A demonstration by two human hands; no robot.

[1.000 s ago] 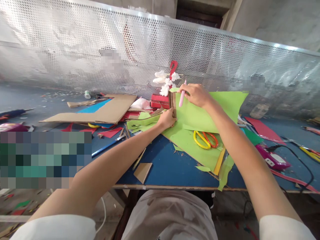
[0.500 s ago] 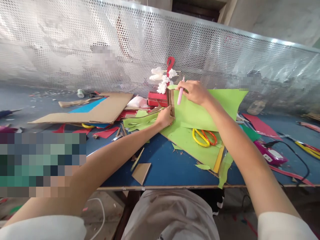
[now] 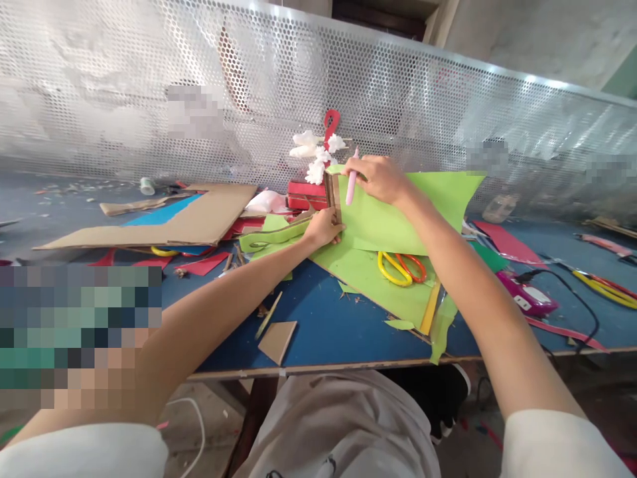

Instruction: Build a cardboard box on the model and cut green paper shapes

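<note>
Everything slides a little to the left in the view since the earlier frame, hands and counter [image 3: 338, 332] together, so it looks like the head turning; against the work, both hands keep their places.

Ahead of the person, green paper [image 3: 405, 209] stands tilted up toward the far side, its long axis running left to right. Along its left end runs a strip of brown cardboard [image 3: 334, 196], lengthwise from near to far, so the two lines meet roughly square. Both hands work at that left end. The left hand [image 3: 323, 227] is at the strip's near end, its grip curled inward and seemingly closed on the cardboard. The right hand [image 3: 381, 178] is at the far upper corner and is the nearer one to the paper's top edge.

Between thumb and fingers, the right grip pinches a pink pen [image 3: 351, 189]. It sits just right of the strip and nearly in line with it, narrower end up, thicker end hanging over the paper; whether that lower end touches, I cannot tell.

The right forearm crosses over the paper's right part. Scissors [image 3: 399, 283] show only their handles, just below the raised paper, on a lower green sheet [image 3: 355, 265]. Left of the strip, a red box [image 3: 304, 194] sits close by.
</note>
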